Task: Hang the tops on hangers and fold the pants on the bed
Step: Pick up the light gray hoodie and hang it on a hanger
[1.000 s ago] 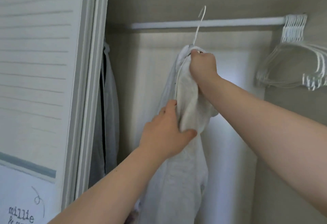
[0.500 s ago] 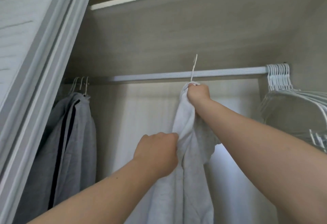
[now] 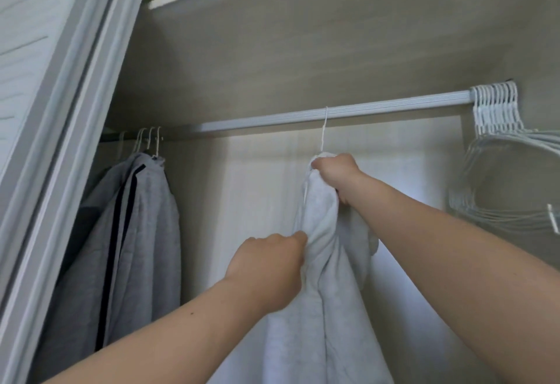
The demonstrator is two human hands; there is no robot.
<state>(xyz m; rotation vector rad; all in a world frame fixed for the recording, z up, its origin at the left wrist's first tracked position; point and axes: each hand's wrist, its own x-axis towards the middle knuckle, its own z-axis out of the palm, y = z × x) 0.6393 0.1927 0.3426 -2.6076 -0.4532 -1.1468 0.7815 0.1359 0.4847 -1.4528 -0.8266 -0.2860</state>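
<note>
Left hand and right hand grasp the pale top. Its hanger should seat fully on the rail before release.

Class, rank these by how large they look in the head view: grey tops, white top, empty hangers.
Grey tops and white top: too alike to rank, the white one being partly hidden.
Empty hangers: smallest.

**Bare arms, bare hands**

The left forearm and right forearm are bare from frame edge to wrist. The left hand and right hand are bare too. A small dark mole marks the left forearm.
</note>
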